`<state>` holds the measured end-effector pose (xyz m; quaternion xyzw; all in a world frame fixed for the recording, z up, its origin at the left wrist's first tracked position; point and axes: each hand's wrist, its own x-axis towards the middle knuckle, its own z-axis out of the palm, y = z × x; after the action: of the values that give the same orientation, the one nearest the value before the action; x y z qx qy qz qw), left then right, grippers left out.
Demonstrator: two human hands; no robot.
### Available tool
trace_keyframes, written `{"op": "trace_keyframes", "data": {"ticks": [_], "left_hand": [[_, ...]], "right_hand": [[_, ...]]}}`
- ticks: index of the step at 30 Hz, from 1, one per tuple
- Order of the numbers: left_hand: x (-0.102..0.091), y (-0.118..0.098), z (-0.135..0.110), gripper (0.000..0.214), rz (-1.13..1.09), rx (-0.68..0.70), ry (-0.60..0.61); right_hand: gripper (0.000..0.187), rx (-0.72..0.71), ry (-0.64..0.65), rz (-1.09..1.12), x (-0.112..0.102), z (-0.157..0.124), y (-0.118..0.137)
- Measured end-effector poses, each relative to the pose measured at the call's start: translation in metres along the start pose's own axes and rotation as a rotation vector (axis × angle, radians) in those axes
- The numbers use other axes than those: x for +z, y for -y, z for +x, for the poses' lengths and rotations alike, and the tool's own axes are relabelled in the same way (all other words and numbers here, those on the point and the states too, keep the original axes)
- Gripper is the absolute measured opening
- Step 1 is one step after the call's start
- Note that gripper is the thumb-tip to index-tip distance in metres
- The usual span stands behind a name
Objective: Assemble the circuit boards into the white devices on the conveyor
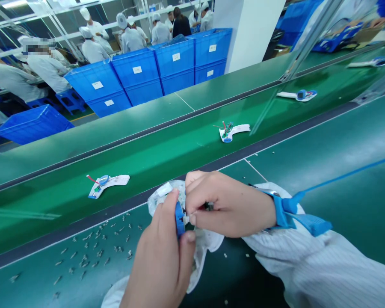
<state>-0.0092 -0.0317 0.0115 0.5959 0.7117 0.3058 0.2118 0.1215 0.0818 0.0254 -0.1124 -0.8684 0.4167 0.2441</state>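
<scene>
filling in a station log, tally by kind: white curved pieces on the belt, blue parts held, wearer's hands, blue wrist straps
White curved pieces: 4
Blue part held: 1
Left hand and right hand: 2
Blue wrist strap: 1
Total: 8

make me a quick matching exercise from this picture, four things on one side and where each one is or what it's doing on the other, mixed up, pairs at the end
1. left hand
2. wrist strap
3. metal bits
4. stacked bins

A. scattered on the bench
B. beyond the belt
C. holding a blue part
D. around the right wrist

Pairs: 1-C, 2-D, 3-A, 4-B
</scene>
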Motion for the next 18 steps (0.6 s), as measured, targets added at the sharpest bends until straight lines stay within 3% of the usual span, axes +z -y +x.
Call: {"op": "trace_keyframes", "data": {"ticks": [4,10,13,18], "left_hand": [[0.007,-0.008,-0.001,0.044,0.106,-0.117,0.039],[0.015,-0.011,0.004,0.043,0.251,-0.158,-0.173],[0.018,-0.010,0.004,0.047,0.319,-0.178,-0.262],[0.025,-0.011,0.004,0.051,0.445,-0.188,-0.403]], "right_hand": [[0.025,0.152,-0.060,0.054,0.004,0.000,0.003],[0.019,0.365,-0.395,0.187,0.025,0.006,0.004],[0.018,0.359,-0.456,0.216,0.039,0.007,0.007],[0.016,0.222,-0.547,0.124,0.049,-0.001,0.012]]}}
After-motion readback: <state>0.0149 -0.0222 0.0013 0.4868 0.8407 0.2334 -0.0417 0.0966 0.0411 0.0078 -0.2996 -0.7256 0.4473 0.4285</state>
